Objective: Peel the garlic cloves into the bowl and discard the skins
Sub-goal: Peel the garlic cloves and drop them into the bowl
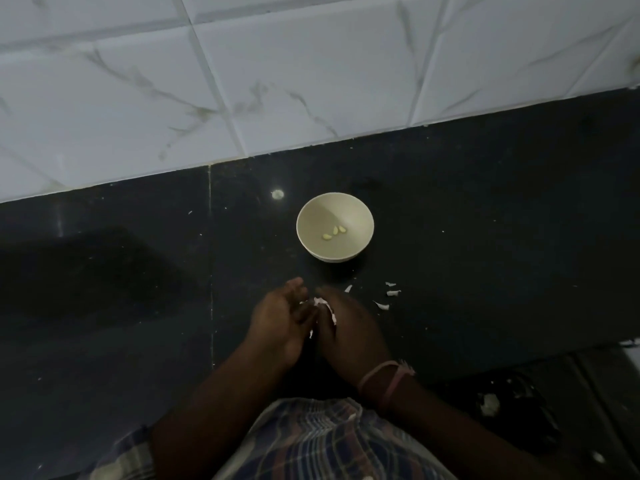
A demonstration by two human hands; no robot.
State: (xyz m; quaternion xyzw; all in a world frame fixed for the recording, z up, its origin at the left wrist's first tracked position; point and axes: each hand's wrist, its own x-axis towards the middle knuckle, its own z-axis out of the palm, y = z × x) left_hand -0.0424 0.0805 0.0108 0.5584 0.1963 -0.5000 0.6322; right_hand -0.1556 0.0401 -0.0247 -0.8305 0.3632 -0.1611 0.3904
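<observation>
Both hands meet over the dark desk [485,237]: left hand [277,323] and right hand [349,334] fingers pinch papery garlic skin [323,304]. Pull gently; bowl [311,209] sits just beyond.

head view looks steeply down (close) over the counter [485,237]

Dark polished stone countertop [485,209], white marble-veined wall tiles [311,71] behind it, plaid cloth [322,441] at the near edge
</observation>
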